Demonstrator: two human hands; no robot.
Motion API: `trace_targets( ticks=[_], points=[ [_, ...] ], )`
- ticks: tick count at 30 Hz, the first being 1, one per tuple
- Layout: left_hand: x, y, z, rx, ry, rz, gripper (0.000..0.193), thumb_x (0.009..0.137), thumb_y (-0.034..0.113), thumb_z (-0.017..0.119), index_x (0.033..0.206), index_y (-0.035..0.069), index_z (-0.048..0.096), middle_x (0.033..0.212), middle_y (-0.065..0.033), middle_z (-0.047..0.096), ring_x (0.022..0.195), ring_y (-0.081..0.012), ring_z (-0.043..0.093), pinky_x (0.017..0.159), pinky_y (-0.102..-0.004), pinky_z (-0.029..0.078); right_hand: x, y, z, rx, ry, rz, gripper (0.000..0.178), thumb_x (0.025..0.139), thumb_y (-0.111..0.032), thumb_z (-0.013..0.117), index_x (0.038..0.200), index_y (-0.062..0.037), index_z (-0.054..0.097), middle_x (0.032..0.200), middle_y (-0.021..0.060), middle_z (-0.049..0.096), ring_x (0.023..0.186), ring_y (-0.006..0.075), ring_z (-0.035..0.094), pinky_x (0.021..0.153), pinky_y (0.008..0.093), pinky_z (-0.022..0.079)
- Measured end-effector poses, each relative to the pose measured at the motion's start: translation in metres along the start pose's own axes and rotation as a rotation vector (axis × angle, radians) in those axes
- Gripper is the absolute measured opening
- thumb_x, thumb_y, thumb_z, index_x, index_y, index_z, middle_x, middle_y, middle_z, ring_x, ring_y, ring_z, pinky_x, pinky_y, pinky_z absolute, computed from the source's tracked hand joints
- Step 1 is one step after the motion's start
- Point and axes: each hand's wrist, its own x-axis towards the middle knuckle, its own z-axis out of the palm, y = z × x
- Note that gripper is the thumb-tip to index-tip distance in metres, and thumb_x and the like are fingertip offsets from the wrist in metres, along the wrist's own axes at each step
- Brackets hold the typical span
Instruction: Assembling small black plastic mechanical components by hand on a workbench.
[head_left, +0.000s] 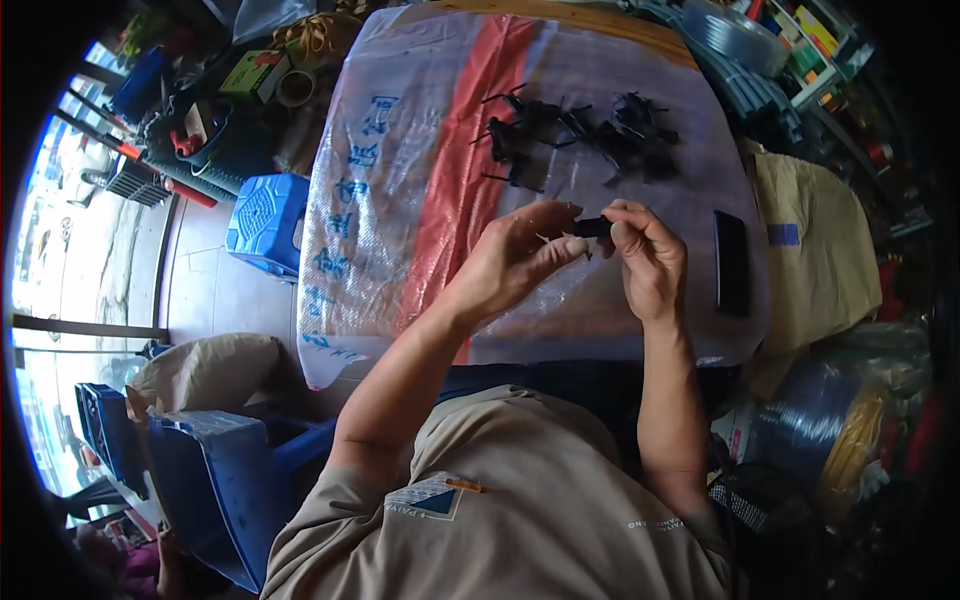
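Above the near half of a table covered with a pale woven plastic sheet (560, 320), my two hands meet around a small black piece (593, 227). Its exact kind is too small to tell. My right hand (648, 262) pinches its right end between thumb and fingers. My left hand (520, 252) holds the other end with closed fingers; something whitish covers its thumb tip. Beyond my hands lie several black parts with thin prongs (575, 123), loosely bunched. To the right of my right hand rests a flat black rectangular object (732, 262).
A red stripe (465, 150) crosses the sheet. Left of the table stands a blue plastic stool (266, 225), with a blue chair (210, 480) nearer me. Tan sacking (815, 240) adjoins the right edge. Coiled clear hose (735, 40) and crowded shelves are at the far right.
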Motion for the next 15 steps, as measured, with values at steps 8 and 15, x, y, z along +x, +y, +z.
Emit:
trace_targets(
  ticks=[8, 15],
  points=[
    [0.011, -0.025, 0.041, 0.38, 0.222, 0.345, 0.019, 0.085, 0.005, 0.06, 0.103, 0.0, 0.057, 0.087, -0.0171, 0.063, 0.077, -0.0344, 0.063, 0.068, -0.0387, 0.049, -0.01, -0.002, -0.003, 0.002, -0.038, -0.03, 0.022, 0.093, -0.011, 0.058, 0.113, -0.0018, 0.063, 0.105, 0.007, 0.061, 0.091, 0.0137, 0.06, 0.074, 0.0253, 0.051],
    [0.005, -0.027, 0.049, 0.256, 0.212, 0.289, 0.013, 0.084, 0.001, 0.061, 0.097, 0.0, 0.059, 0.081, -0.013, 0.062, 0.072, -0.029, 0.063, 0.062, -0.0345, 0.049, -0.018, 0.002, -0.007, -0.037, 0.029, 0.066, 0.017, 0.092, -0.009, 0.059, 0.106, -0.0009, 0.062, 0.098, 0.0064, 0.061, 0.077, 0.011, 0.059, 0.066, 0.0236, 0.049]
  ],
)
